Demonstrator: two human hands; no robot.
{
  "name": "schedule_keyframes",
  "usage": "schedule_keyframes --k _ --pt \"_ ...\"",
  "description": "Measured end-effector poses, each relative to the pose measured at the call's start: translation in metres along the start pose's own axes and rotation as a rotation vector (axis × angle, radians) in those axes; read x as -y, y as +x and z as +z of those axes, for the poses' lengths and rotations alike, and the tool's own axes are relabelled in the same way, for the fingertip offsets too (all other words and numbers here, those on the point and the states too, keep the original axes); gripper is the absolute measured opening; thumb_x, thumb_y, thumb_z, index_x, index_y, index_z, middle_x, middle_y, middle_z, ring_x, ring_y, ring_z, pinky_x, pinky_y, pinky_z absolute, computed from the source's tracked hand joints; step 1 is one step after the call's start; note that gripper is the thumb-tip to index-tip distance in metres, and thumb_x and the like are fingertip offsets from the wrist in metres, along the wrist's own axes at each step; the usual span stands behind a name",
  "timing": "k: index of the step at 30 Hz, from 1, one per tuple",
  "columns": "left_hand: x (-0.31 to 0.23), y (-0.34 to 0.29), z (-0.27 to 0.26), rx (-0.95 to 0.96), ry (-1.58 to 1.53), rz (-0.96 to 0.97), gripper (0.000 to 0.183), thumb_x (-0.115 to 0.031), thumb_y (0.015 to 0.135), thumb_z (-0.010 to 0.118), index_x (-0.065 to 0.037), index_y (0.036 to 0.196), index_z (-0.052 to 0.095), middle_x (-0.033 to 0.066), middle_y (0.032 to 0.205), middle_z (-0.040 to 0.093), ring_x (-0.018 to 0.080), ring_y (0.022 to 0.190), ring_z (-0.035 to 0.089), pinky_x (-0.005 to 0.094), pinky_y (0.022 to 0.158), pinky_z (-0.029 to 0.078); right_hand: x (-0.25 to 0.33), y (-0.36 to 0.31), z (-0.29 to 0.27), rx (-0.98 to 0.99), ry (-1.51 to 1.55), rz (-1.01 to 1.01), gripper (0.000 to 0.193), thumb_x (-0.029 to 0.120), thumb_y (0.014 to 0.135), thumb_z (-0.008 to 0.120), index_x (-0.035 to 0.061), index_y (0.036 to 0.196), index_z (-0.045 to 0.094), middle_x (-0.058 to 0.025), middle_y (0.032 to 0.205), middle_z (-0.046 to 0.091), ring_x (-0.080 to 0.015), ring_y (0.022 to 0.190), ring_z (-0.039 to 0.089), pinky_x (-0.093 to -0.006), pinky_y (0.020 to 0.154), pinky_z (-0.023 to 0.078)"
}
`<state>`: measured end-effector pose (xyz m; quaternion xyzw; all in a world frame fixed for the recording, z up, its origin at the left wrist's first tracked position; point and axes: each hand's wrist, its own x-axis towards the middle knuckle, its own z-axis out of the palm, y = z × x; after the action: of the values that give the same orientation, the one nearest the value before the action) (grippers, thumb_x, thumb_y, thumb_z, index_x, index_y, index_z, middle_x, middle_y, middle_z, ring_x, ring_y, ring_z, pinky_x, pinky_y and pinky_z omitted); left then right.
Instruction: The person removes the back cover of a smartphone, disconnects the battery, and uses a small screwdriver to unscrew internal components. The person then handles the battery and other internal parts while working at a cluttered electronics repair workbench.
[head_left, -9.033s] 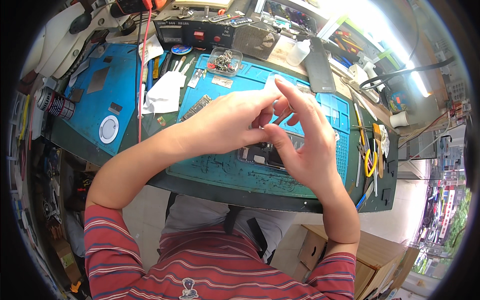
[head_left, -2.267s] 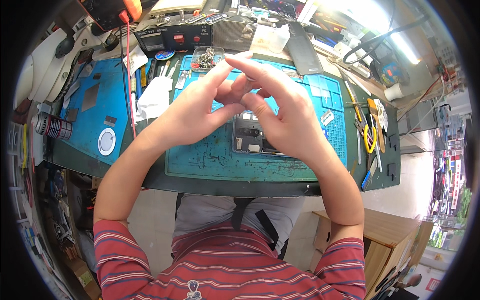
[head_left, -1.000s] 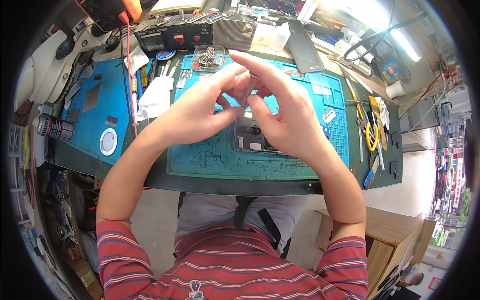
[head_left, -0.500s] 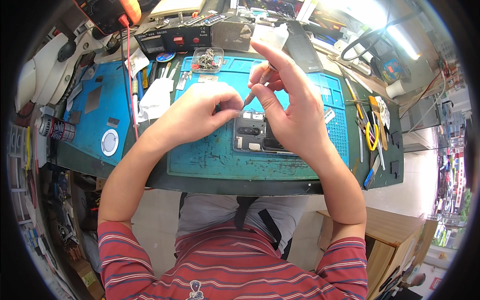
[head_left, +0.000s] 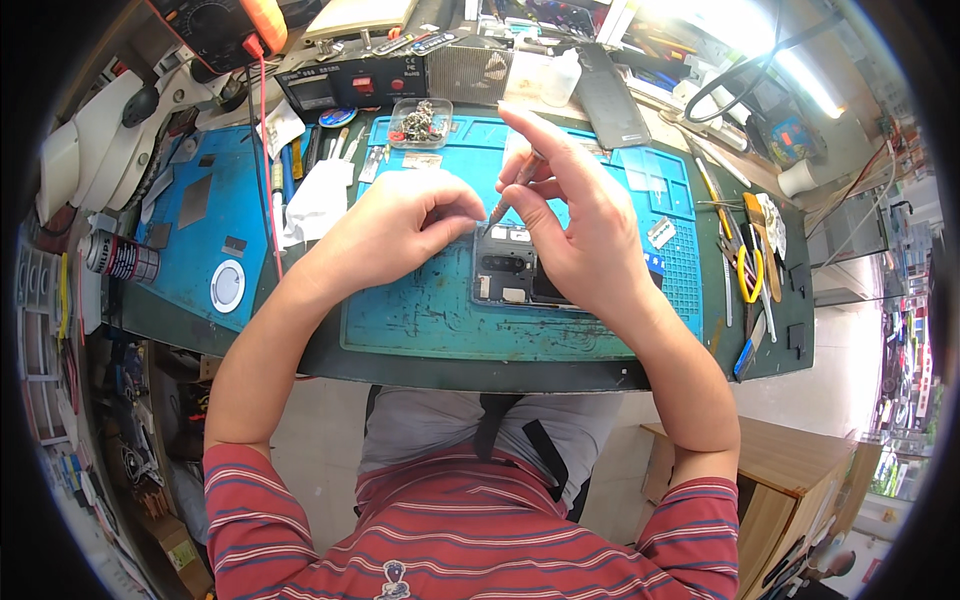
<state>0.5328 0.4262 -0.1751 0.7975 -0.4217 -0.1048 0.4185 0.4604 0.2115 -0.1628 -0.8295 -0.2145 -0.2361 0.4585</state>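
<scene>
An opened phone (head_left: 503,264) with its inner parts exposed lies on the blue work mat (head_left: 430,335). My right hand (head_left: 585,225) pinches a slim brownish screwdriver (head_left: 500,208) between thumb and fingers, with one finger stretched upward. The screwdriver slants down, its lower end at the phone's far left corner. At that same corner, my left hand (head_left: 405,222) is closed, thumb and fingertips drawn together. Whatever the left fingertips hold, if anything, is too small to make out. Part of the phone's right side is hidden under my right hand.
A clear box of small metal parts (head_left: 420,123) sits at the mat's far edge. To the right lie yellow-handled pliers (head_left: 748,272), a blade (head_left: 661,233) and other tools. A spray can (head_left: 122,256) and white tissue (head_left: 318,205) are on the left. Behind stands a black bench unit (head_left: 350,82).
The whole view has shifted slightly. The screwdriver's upper end sits a little lower in my right hand, and its tip stays near the phone's corner. My left hand keeps its place there.
</scene>
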Motion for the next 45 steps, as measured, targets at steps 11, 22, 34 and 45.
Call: schedule_keyframes --k 11,22,34,45 --pt "0.002 0.0 0.002 0.017 0.0 0.049 0.017 -0.005 0.092 0.074 -0.002 0.108 0.07 0.0101 0.087 0.067 0.0223 0.079 0.065 0.0349 0.073 0.053 -0.001 0.0 -0.002 0.011 -0.041 -0.009 0.061 -0.007 0.093 0.066 0.0061 0.151 0.053 -0.0084 0.102 0.067 -0.0206 0.092 0.065 -0.0343 0.084 0.058" --pt "-0.003 0.002 0.001 0.034 0.042 0.052 0.014 -0.005 0.091 0.074 -0.002 0.104 0.07 0.011 0.09 0.068 0.0246 0.083 0.067 0.0358 0.076 0.054 0.001 0.001 -0.002 -0.013 -0.001 -0.006 0.062 -0.009 0.089 0.066 0.0057 0.148 0.053 -0.0115 0.099 0.066 -0.0303 0.092 0.064 -0.039 0.086 0.054" --pt "-0.008 0.001 0.002 0.025 0.307 0.256 0.01 -0.006 0.09 0.074 -0.001 0.099 0.072 0.0102 0.097 0.071 0.0303 0.092 0.069 0.0389 0.082 0.056 0.005 0.003 -0.01 -0.046 0.022 -0.008 0.059 -0.01 0.089 0.065 0.004 0.145 0.055 -0.0119 0.096 0.065 -0.0268 0.085 0.065 -0.0372 0.082 0.055" --pt "-0.03 0.016 -0.007 0.242 0.621 0.175 0.011 -0.017 0.094 0.069 -0.006 0.095 0.071 0.0104 0.091 0.067 0.0313 0.092 0.069 0.0425 0.078 0.055 0.016 -0.01 -0.024 -0.027 0.061 0.016 0.06 -0.01 0.09 0.065 0.0048 0.147 0.055 -0.0107 0.096 0.066 -0.0244 0.083 0.066 -0.0355 0.079 0.056"
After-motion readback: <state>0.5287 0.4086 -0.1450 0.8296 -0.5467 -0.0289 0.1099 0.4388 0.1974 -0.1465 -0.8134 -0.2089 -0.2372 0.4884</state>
